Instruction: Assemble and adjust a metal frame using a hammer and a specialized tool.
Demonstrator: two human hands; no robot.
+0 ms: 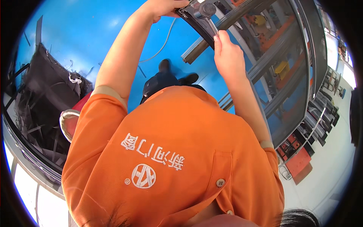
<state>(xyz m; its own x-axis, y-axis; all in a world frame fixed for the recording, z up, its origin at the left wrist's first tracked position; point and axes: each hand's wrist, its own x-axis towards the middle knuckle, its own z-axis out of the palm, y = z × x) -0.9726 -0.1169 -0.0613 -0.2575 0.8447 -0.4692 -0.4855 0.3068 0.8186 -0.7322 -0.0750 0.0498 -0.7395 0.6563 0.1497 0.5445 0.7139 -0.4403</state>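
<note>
A mallet [207, 10] with a round dark head and a slim metal handle is gripped in my right hand [229, 56], fingers wrapped round the lower handle. Its head lies over the corner of a dark-framed glass panel [196, 28]; whether it touches cannot be told. My left hand [163, 7], partly cut off by the top of the picture, has its fingers closed over the panel's corner. The panel's far part runs out of the picture.
At right stands a large dark-framed glass unit [280, 64], orange and yellow items showing through it. At left a container [49, 83] holds black strips and scraps. A pale cable [164, 45] lies on the blue floor [90, 26]. Dark profiles [321, 117] lie at far right.
</note>
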